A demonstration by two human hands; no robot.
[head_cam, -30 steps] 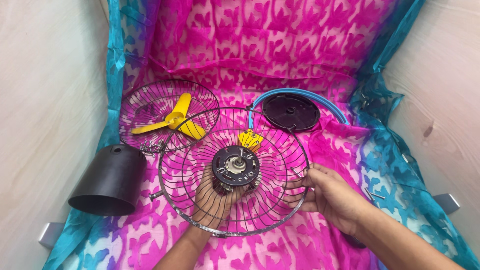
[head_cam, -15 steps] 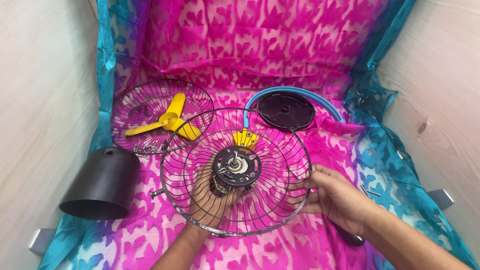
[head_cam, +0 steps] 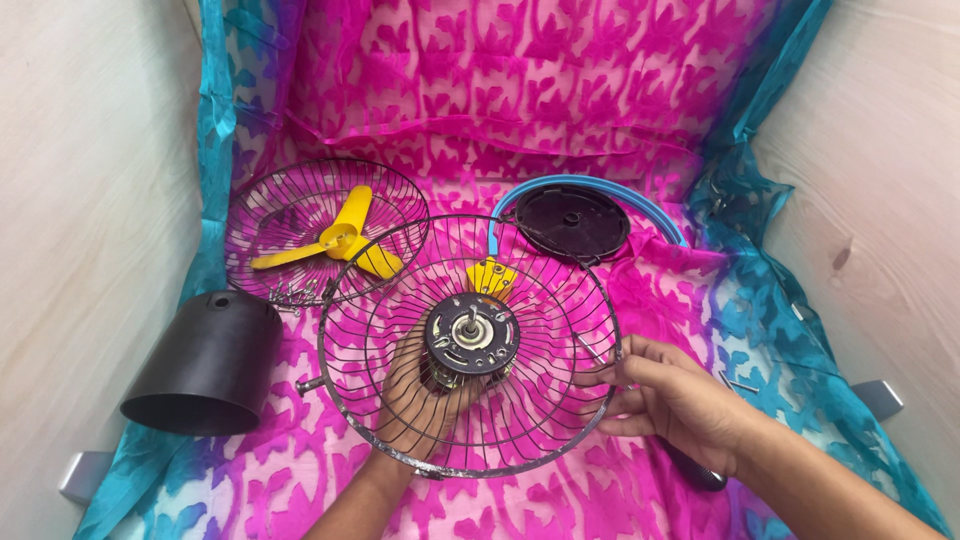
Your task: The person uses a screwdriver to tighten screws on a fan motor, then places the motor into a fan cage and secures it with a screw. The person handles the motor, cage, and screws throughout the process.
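The right hand's fingers [head_cam: 625, 372] pinch the rim of the wire fan guard [head_cam: 540, 440] at centre frame. The left hand [head_cam: 425, 390] cups the motor [head_cam: 471, 335] from beneath it. A black cone [head_cam: 205, 362] lies lower left.

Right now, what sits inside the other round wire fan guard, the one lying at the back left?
Inside the rear wire guard lies a yellow three-blade propeller. Small screws lie at its front rim. The front wire guard covers its right edge.
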